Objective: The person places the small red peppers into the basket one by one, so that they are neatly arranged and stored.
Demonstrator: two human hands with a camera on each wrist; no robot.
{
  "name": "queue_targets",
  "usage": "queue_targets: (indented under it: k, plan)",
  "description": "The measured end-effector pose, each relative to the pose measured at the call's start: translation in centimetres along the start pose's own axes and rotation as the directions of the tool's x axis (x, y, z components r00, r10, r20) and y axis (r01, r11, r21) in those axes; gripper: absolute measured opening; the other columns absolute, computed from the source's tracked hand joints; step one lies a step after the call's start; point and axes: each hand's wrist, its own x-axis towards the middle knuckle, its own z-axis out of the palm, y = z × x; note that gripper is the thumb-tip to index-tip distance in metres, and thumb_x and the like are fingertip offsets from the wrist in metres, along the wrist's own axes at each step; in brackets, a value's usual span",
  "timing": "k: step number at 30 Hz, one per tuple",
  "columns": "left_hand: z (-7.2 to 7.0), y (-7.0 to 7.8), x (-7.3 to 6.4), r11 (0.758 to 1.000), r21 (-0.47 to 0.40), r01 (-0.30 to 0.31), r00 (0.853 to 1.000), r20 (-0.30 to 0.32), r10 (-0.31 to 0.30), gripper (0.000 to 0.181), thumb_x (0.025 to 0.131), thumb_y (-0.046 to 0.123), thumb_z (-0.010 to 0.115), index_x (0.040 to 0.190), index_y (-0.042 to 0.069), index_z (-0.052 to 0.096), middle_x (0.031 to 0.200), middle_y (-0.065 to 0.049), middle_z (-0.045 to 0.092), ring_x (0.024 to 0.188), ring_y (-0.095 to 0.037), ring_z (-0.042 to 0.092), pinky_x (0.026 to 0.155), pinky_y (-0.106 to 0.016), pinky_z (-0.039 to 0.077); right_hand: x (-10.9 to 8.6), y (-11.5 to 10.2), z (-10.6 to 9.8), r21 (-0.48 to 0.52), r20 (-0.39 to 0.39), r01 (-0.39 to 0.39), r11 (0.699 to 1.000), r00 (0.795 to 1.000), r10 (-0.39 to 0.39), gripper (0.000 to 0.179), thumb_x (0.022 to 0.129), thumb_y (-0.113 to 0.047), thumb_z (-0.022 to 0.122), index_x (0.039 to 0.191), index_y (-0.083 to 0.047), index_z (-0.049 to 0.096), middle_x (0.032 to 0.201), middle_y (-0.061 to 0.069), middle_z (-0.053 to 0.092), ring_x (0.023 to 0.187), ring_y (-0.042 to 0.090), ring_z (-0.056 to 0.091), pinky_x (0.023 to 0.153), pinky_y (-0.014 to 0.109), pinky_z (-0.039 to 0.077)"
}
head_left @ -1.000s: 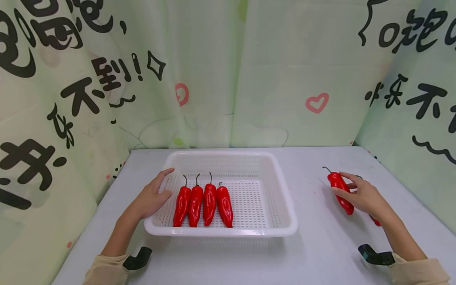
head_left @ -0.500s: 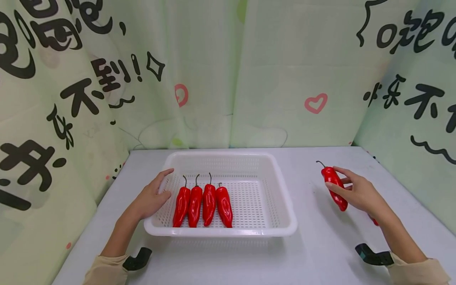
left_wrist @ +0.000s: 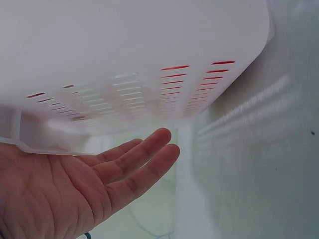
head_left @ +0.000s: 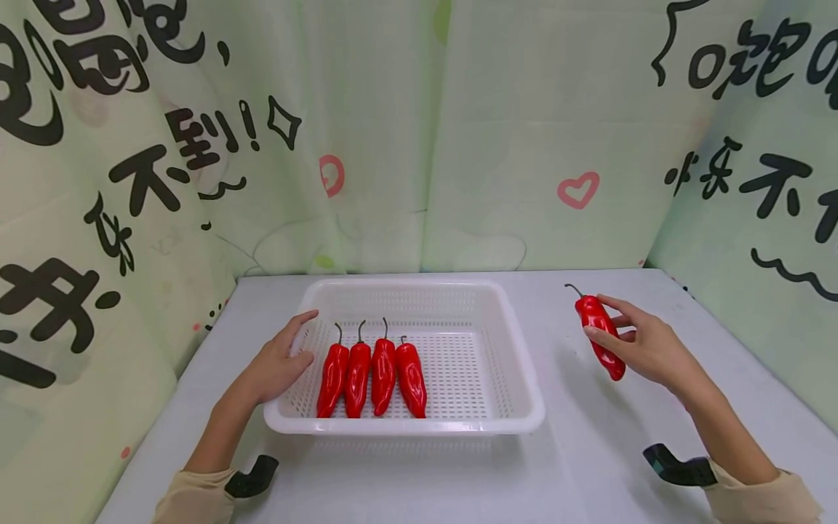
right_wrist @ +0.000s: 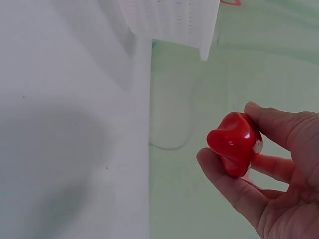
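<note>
Several red chili peppers [head_left: 382, 375] lie side by side, stems to the far side, in the left half of a white perforated plastic basket [head_left: 504, 349]. At the basket's left rim my left hand [head_left: 281, 367] grips the edge, thumb over the inner side. The left wrist view shows its other fingers [left_wrist: 144, 174] stretched along the basket's outer wall. Off to the right, my right hand [head_left: 644, 346] pinches another red chili pepper [head_left: 599, 331] between thumb and fingers, raised above the table. In the right wrist view that pepper's lower end [right_wrist: 237, 144] faces the camera.
The basket stands on a white-covered table [head_left: 419, 480]. A pale green curtain [head_left: 497, 145] with black lettering encloses the back and both sides. Table surface lies between the basket and my right hand.
My right hand has lifted its chili pepper and carried it left towards the basket. A second pepper under that hand has gone out of sight behind the arm. My left hand stays put.
</note>
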Motion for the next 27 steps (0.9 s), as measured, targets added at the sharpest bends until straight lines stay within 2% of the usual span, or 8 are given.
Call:
queue_targets:
  k: [12,27]
  plan:
    - [-0.1,0.1,-0.1,1.000,0.001,-0.005,1.000,0.001,0.005,0.072,0.094,0.011,0.056,0.160,0.014,0.026,0.157,-0.028,0.037,0.131,-0.050,0.051,0.093,-0.063,0.055,0.1,-2.8,0.3,0.039,-0.036,0.109,0.993,0.994,-0.108,0.083,0.095,-0.038,0.071,0.160,-0.005,0.030,0.133,0.032,0.053,0.111,0.048,0.061,0.068,0.044,0.064]
    - [-0.1,0.1,-0.1,1.000,-0.006,-0.011,1.000,0.003,0.011,0.072,0.094,0.010,0.055,0.160,0.013,0.026,0.155,-0.029,0.040,0.125,-0.047,0.055,0.089,-0.059,0.059,0.3,-6.3,1.3,0.093,-0.045,0.159,0.983,0.987,-0.155,0.085,0.093,-0.037,0.073,0.160,-0.008,0.031,0.136,0.029,0.052,0.111,0.046,0.062,0.072,0.044,0.065]
